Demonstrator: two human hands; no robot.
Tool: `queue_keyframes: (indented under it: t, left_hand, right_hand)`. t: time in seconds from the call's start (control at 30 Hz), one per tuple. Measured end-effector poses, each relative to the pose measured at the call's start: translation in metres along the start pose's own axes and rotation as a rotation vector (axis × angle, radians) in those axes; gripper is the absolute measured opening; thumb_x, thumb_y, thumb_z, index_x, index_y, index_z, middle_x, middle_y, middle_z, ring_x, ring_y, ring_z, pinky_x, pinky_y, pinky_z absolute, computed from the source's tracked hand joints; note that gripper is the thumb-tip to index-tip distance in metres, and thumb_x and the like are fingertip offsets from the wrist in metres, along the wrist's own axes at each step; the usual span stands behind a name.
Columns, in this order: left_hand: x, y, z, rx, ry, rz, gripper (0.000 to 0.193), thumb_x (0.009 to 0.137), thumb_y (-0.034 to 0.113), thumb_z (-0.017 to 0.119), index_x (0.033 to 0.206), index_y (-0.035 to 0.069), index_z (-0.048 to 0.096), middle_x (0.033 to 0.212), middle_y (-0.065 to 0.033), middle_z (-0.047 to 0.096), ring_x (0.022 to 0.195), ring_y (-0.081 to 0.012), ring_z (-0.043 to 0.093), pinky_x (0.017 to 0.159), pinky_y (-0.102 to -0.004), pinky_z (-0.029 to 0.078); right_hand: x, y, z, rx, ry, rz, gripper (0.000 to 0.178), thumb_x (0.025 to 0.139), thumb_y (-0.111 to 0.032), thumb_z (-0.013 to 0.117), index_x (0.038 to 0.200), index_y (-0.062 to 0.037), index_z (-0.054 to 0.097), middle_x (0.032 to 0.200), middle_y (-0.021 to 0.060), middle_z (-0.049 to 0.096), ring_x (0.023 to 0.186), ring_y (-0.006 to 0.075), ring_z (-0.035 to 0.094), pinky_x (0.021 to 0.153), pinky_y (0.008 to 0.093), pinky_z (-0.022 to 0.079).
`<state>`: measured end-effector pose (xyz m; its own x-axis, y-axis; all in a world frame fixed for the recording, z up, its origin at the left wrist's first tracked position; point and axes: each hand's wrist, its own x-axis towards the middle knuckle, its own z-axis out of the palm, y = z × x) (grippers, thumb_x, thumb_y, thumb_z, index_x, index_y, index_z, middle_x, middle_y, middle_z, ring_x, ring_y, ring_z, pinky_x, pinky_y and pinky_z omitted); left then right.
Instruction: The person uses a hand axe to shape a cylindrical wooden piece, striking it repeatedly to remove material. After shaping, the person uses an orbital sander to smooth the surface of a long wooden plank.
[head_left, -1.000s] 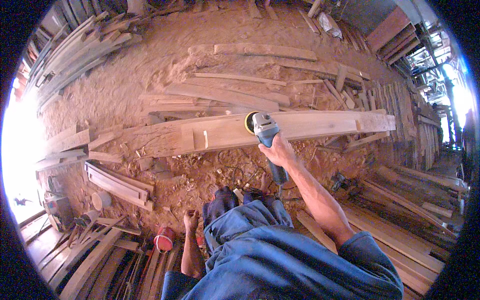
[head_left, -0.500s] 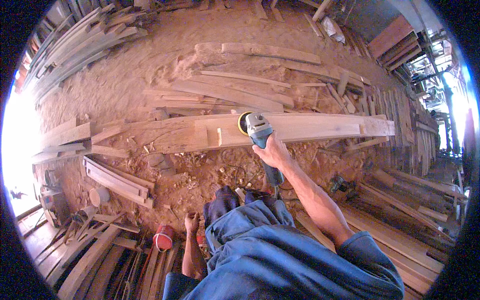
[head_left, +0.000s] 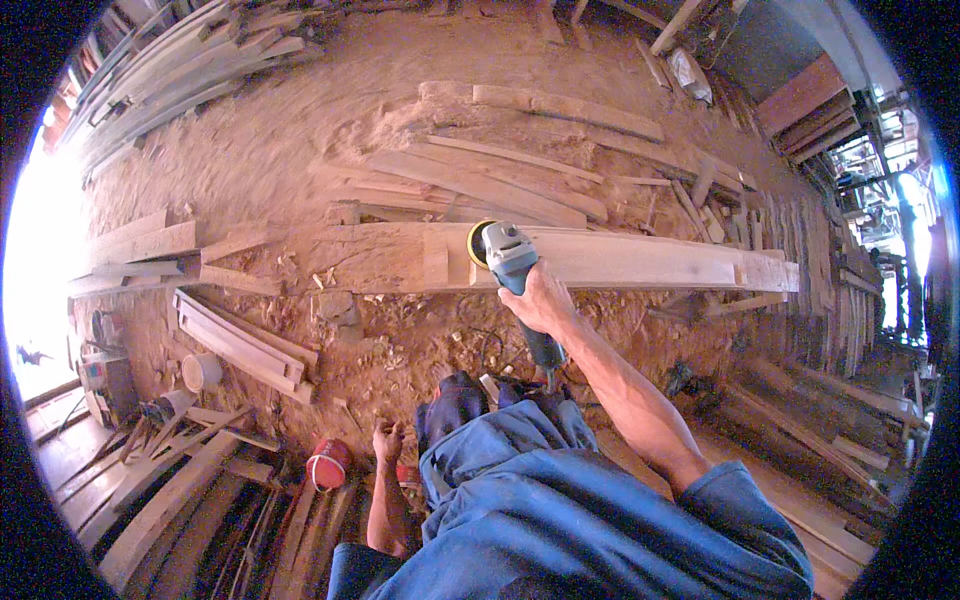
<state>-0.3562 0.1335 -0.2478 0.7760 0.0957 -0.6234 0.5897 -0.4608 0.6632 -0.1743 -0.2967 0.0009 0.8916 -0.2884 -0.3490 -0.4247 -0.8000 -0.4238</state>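
Observation:
My right hand (head_left: 540,303) is wrapped around the body of a teal and grey angle grinder (head_left: 508,250). Its round, yellow-edged sanding disc (head_left: 480,244) rests at the left part of a long pale wooden beam (head_left: 630,262), close to a notch cut in the wood. The grinder's dark rear end points back toward my legs. My left hand (head_left: 387,440) hangs low beside my left leg, away from the beam. Its fingers are curled in, and I see nothing in them.
Wood shavings (head_left: 385,350) litter the brown floor before me. Loose planks (head_left: 480,185) lie beyond the beam. To the left are a curved wooden piece (head_left: 240,340), a white bucket (head_left: 202,372) and a red bucket (head_left: 328,464). Stacked boards (head_left: 190,70) fill the far left.
The grinder has shifted slightly left along the beam with my right hand. The surroundings sit a little further right in view. My left hand stays low at my side.

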Motion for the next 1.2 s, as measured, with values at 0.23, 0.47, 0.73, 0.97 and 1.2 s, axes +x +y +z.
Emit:
queue_keyframes:
  t: [0.23,0.47,0.73,0.97,1.2]
  left_hand:
    - [-0.003,-0.017,-0.003,0.033,-0.001,-0.098,0.036,0.089,0.029,0.073,0.102,-0.004,0.067,0.086,-0.0157,0.072,0.073,-0.0215,0.072,0.067,-0.0345,0.057]
    - [0.03,-0.062,0.012,0.025,-0.005,-0.032,0.035,0.088,0.03,0.074,0.102,-0.002,0.069,0.086,-0.0148,0.073,0.073,-0.0212,0.071,0.067,-0.0355,0.056]
    - [0.026,-0.022,0.015,0.029,-0.071,-0.085,0.031,0.089,0.027,0.074,0.1,-0.002,0.071,0.084,-0.0105,0.073,0.072,-0.0167,0.069,0.066,-0.0329,0.054]
    - [0.017,0.023,0.091,-0.153,-0.151,-0.028,0.026,0.091,0.02,0.074,0.1,0.0,0.059,0.078,-0.0081,0.064,0.063,-0.016,0.062,0.053,-0.0311,0.053]
    - [-0.059,0.066,0.206,-0.292,-0.15,-0.014,0.03,0.091,0.024,0.074,0.101,0.0,0.061,0.083,-0.0093,0.066,0.064,-0.0161,0.062,0.055,-0.0308,0.051]
  right_hand:
    - [0.0,-0.004,0.003,0.01,-0.05,0.055,0.08,0.082,-0.043,0.072,0.128,0.0127,0.038,0.106,0.0368,0.064,0.102,0.0545,0.062,0.09,0.0567,0.05]
    - [-0.019,0.053,-0.028,0.09,0.092,0.162,0.074,0.081,-0.042,0.075,0.13,0.0043,0.045,0.113,0.0313,0.065,0.108,0.0483,0.063,0.091,0.0524,0.05]
    - [-0.095,0.202,-0.086,0.258,0.407,0.256,0.084,0.08,-0.052,0.075,0.13,0.0077,0.044,0.116,0.0321,0.064,0.108,0.0482,0.062,0.092,0.0517,0.05]
    - [-0.134,0.379,-0.155,0.301,0.494,0.452,0.088,0.079,-0.052,0.077,0.133,0.0054,0.039,0.113,0.0333,0.064,0.103,0.052,0.062,0.089,0.0549,0.05]
    - [-0.16,0.546,-0.204,0.185,0.523,0.624,0.084,0.079,-0.047,0.076,0.133,0.0072,0.041,0.116,0.0324,0.064,0.108,0.0492,0.062,0.092,0.0515,0.049]
